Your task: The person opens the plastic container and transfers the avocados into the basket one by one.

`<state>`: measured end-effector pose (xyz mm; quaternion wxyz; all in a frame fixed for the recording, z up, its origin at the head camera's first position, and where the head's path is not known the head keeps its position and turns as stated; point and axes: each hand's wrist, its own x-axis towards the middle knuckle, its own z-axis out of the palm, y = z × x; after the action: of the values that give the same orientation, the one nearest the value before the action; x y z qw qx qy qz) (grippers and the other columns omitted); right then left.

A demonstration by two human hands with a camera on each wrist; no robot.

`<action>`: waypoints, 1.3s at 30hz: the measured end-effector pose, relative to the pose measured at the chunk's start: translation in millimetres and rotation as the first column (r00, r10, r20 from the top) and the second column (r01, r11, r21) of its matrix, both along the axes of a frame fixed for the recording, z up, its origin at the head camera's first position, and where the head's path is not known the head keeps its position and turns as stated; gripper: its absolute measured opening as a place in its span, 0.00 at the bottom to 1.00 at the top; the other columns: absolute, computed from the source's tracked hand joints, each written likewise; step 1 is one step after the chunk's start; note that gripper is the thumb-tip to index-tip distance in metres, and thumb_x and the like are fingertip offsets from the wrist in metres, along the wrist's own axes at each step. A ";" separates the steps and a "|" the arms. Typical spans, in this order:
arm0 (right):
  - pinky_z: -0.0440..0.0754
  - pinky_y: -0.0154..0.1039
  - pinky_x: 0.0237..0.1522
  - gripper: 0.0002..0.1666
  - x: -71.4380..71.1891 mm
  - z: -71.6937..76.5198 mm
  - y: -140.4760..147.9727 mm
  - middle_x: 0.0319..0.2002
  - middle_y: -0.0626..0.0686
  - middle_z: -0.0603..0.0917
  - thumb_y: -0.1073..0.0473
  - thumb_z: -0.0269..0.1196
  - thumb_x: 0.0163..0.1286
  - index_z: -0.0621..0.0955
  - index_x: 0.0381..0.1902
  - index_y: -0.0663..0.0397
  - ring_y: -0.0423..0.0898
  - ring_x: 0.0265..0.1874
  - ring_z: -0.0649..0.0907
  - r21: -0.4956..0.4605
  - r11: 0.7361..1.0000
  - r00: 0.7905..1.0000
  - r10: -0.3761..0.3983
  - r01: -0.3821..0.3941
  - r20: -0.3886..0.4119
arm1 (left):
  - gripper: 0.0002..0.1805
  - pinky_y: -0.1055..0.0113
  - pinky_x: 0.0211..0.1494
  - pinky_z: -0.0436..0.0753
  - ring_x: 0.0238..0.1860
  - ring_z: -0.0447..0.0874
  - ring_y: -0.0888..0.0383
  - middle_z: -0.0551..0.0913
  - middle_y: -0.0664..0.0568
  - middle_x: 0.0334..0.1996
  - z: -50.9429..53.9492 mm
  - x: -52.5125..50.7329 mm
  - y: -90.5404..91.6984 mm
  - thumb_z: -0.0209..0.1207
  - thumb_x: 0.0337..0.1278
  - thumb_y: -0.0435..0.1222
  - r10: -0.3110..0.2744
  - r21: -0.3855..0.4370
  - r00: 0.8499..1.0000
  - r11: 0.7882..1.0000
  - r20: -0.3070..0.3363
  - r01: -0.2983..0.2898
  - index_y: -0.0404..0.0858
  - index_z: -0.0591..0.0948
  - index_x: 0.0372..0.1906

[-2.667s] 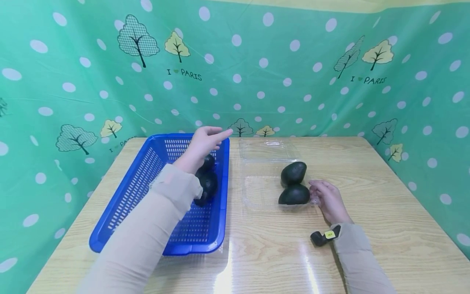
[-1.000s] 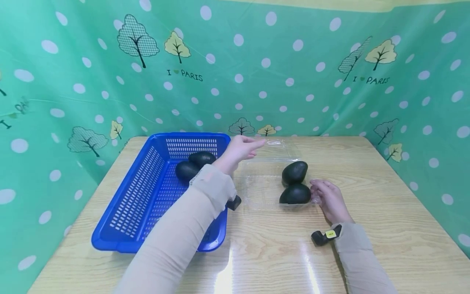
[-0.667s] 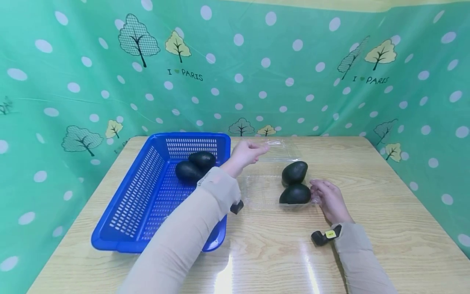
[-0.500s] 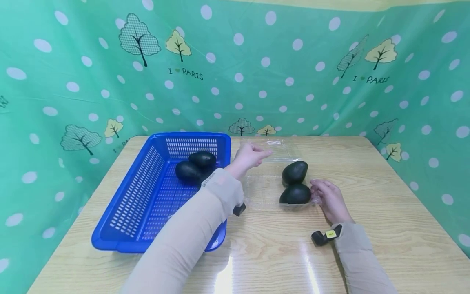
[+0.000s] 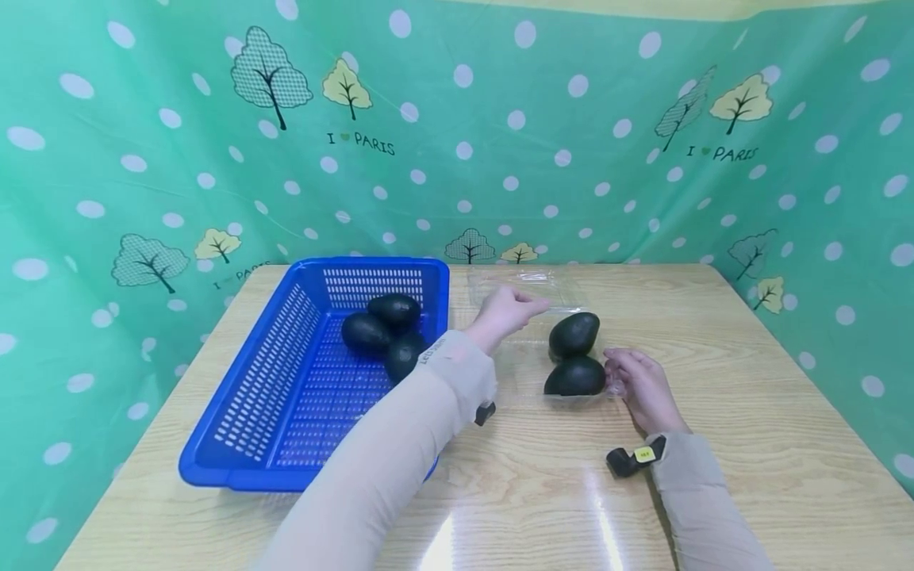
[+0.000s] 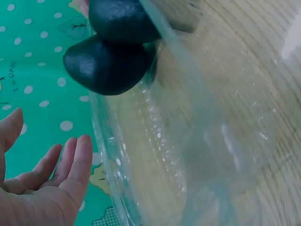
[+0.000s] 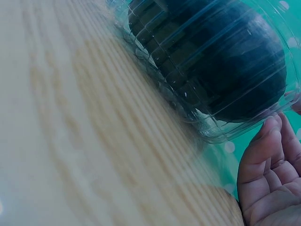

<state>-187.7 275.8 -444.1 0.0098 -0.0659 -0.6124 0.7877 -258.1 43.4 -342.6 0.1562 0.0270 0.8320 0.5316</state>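
Note:
Two dark avocados (image 5: 574,376) lie one behind the other at the right end of a clear plastic clamshell container (image 5: 524,388). My right hand (image 5: 642,387) pinches the container's right edge between thumb and fingers; the right wrist view shows the thumb (image 7: 268,136) at the rim, just below an avocado (image 7: 211,56) seen through the wall. Over the left part of the container hovers my left hand (image 5: 504,311). In the left wrist view that hand (image 6: 51,183) holds nothing, its fingers spread apart from the thumb, beside the container wall (image 6: 106,155).
To the left stands a blue perforated basket (image 5: 246,381) with three avocados (image 5: 366,333) in view; my left forearm crosses its right rim. The container's lid (image 5: 528,289) lies folded back behind it. A green patterned cloth (image 5: 457,143) hangs behind the wooden table (image 5: 528,492).
My left hand has moved right from above the basket to above the container, uncovering the avocados in the basket. The right hand and the two avocados in the container have stayed put.

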 end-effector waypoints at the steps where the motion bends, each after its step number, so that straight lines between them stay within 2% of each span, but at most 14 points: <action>1: 0.70 0.26 0.19 0.16 0.1 -0.1 0.2 0.20 0.42 0.79 0.61 0.59 0.73 0.81 0.23 0.49 0.34 0.17 0.73 0.000 1.000 1.000 0.002 -0.002 0.000 | 0.28 0.54 0.64 0.78 0.56 0.81 0.49 0.82 0.47 0.55 -1.3 0.3 2.2 0.65 0.58 0.52 -0.003 0.001 1.000 1.000 -0.002 0.003 0.39 0.80 0.58; 7: 0.70 0.26 0.19 0.16 -0.2 -0.7 0.4 0.20 0.42 0.79 0.60 0.59 0.73 0.81 0.23 0.49 0.34 0.17 0.73 0.014 1.000 1.000 -0.006 0.006 0.006 | 0.32 0.54 0.67 0.76 0.63 0.76 0.49 0.80 0.46 0.61 -7.5 2.6 15.5 0.65 0.58 0.54 -0.022 -0.046 0.998 0.999 -0.051 0.019 0.37 0.78 0.60; 13: 0.71 0.25 0.19 0.14 -1.2 -1.3 2.1 0.21 0.42 0.79 0.60 0.59 0.73 0.81 0.25 0.50 0.34 0.18 0.74 0.007 1.000 1.000 -0.001 0.001 0.005 | 0.38 0.55 0.64 0.78 0.62 0.77 0.48 0.79 0.44 0.60 -12.3 4.3 28.3 0.65 0.56 0.58 0.009 -0.068 0.998 0.998 -0.063 -0.014 0.34 0.76 0.60; 18: 0.71 0.25 0.19 0.14 -0.8 -1.9 1.2 0.21 0.42 0.79 0.61 0.59 0.73 0.82 0.25 0.50 0.34 0.18 0.74 -0.010 1.000 1.000 0.001 -0.001 0.008 | 0.37 0.57 0.61 0.80 0.58 0.79 0.49 0.81 0.44 0.57 -19.7 4.0 35.3 0.65 0.55 0.59 0.017 -0.093 0.997 0.995 -0.070 -0.024 0.34 0.77 0.58; 24: 0.70 0.25 0.19 0.14 -1.3 -3.4 -0.1 0.21 0.43 0.79 0.61 0.59 0.74 0.81 0.25 0.50 0.35 0.18 0.74 -0.013 1.000 1.000 0.002 -0.002 0.012 | 0.39 0.57 0.61 0.80 0.58 0.80 0.48 0.81 0.43 0.58 -27.2 4.2 39.4 0.67 0.52 0.60 0.043 -0.083 0.997 0.995 -0.065 -0.048 0.34 0.77 0.59; 31: 0.69 0.26 0.19 0.15 -2.5 -5.3 0.5 0.21 0.42 0.78 0.61 0.58 0.74 0.81 0.24 0.49 0.35 0.18 0.73 -0.003 1.000 1.000 0.000 0.000 0.015 | 0.39 0.59 0.59 0.81 0.53 0.81 0.51 0.82 0.44 0.55 -36.1 7.2 45.5 0.70 0.47 0.59 0.069 -0.052 0.997 0.996 -0.047 -0.071 0.33 0.78 0.57; 39: 0.71 0.26 0.20 0.14 -2.8 -4.4 1.4 0.22 0.42 0.79 0.60 0.59 0.73 0.80 0.25 0.49 0.35 0.19 0.75 0.014 1.000 1.000 -0.001 0.000 0.024 | 0.41 0.60 0.65 0.77 0.61 0.79 0.50 0.81 0.44 0.59 -40.1 9.9 51.8 0.73 0.45 0.56 0.087 -0.023 0.995 0.996 -0.052 -0.088 0.35 0.78 0.61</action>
<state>-190.5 277.2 -448.5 0.0031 -0.0754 -0.6181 0.7825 -248.2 95.2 -382.7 0.1120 0.0020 0.8426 0.5267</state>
